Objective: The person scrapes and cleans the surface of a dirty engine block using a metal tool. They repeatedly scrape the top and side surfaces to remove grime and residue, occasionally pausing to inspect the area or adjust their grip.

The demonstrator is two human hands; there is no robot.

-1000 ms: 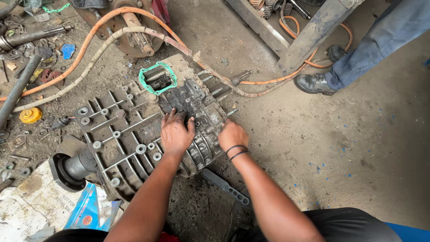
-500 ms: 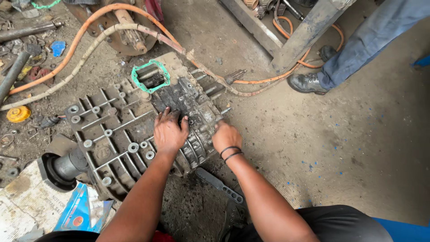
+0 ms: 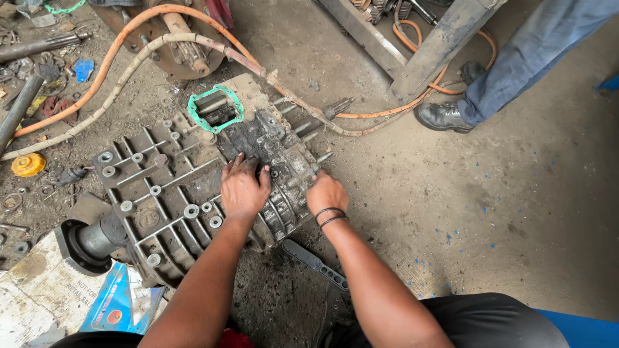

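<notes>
At the far left, about nine o'clock, a yellow cap (image 3: 28, 164) lies on the dirty floor (image 3: 516, 212) among small scraps, with a dark metal rod (image 3: 19, 109) above it. Toward seven o'clock a blue packet (image 3: 119, 303) rests on a pale sheet of cardboard (image 3: 39, 303). Just right of these lies the gearbox housing (image 3: 161, 200), a ribbed grey casting tipped on its side, its round black end (image 3: 84, 241) pointing to eight o'clock. A green gasket (image 3: 216, 109) rings an opening on its top face, at eleven o'clock from the hands.

The left hand (image 3: 244, 188) lies flat on the middle of the housing, fingers spread and pressed onto the greasy dark section, palm down, gripping nothing. The right hand (image 3: 325, 193) sits at three o'clock from it, at the housing's right edge near a protruding stud; its fingers curl against the casting, and whether they close on a part cannot be told. Two dark bands circle that wrist. So the housing lies directly beneath both hands, reaching mostly to their left.

At six o'clock from the right hand a black flat tool (image 3: 316, 264) lies on the floor. An orange hose (image 3: 129, 45) and a pale hose (image 3: 116, 84) arc across the top. At two o'clock another person's boot (image 3: 445, 116) and blue trouser leg (image 3: 529, 58) stand beside a steel beam (image 3: 445, 45).
</notes>
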